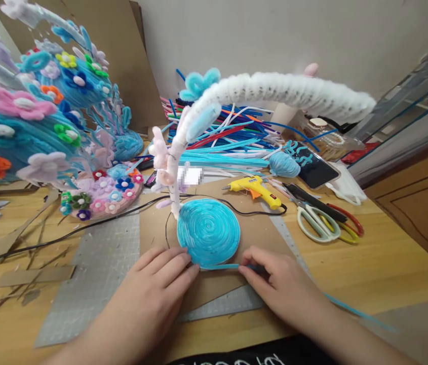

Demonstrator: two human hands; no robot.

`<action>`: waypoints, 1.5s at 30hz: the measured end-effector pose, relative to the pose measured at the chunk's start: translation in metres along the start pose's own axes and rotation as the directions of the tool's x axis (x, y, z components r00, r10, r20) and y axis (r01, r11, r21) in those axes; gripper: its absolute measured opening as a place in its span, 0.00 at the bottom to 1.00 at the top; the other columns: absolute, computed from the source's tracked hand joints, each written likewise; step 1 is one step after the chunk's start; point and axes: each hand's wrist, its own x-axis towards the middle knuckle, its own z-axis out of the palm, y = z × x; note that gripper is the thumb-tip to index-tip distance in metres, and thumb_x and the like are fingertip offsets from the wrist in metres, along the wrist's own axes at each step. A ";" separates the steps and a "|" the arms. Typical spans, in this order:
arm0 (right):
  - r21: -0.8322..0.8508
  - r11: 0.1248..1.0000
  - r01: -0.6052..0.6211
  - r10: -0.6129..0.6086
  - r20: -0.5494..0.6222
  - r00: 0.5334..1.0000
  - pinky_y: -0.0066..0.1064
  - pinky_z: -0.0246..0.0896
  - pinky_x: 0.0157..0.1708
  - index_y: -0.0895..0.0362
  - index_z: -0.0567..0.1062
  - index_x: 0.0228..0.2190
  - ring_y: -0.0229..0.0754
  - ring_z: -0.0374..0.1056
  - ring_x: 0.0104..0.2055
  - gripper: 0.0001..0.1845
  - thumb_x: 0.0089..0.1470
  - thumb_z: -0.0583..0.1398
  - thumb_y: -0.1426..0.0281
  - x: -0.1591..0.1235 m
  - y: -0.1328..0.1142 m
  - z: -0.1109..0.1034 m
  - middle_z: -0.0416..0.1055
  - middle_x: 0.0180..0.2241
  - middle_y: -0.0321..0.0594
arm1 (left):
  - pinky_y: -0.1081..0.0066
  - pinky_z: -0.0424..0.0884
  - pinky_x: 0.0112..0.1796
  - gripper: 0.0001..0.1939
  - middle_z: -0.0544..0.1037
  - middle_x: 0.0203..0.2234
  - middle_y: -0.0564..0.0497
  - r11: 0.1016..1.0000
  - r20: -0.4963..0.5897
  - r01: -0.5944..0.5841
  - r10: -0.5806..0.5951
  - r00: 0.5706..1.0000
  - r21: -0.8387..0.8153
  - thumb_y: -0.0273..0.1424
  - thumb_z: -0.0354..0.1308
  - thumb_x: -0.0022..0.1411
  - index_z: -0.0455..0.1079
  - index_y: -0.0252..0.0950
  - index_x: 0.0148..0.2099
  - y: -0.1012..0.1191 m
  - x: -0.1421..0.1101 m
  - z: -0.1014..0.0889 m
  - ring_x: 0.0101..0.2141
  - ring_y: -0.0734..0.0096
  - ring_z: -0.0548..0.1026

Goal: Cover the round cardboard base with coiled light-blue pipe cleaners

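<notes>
A round disc (210, 230) of coiled blue pipe cleaner lies in front of me. From its left edge rises a curved stem (274, 91) wrapped in fluffy white, with a blue flower (200, 85) and pale pink pieces on it. The fingers of my left hand (164, 279) press together at the disc's lower left edge; the fingertips' undersides are hidden. My right hand (274, 276) pinches a light blue pipe cleaner (221, 266) that runs along the disc's lower edge. Its loose end (358, 310) trails out to the right beyond my wrist.
Under the disc are cardboard (282, 238) and a grey cutting mat (95, 268). A yellow glue gun (255, 191) and scissors (318, 223) lie right, beside a phone (318, 167). Pipe cleaners (229, 137) pile up behind. Flowered decorations (20, 132) crowd the left, near a black cable (84, 229).
</notes>
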 end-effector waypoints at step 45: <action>-0.190 0.955 0.229 -0.203 0.144 0.968 0.30 0.54 0.30 0.52 0.74 0.28 0.39 0.67 0.32 0.03 0.53 0.61 0.71 0.045 -0.001 -0.045 0.73 0.29 0.33 | 0.59 0.62 0.48 0.15 0.72 0.42 0.51 0.994 0.076 0.073 -0.079 0.994 0.083 0.31 0.52 0.65 0.68 0.50 0.53 0.010 0.004 0.008 0.43 0.62 0.69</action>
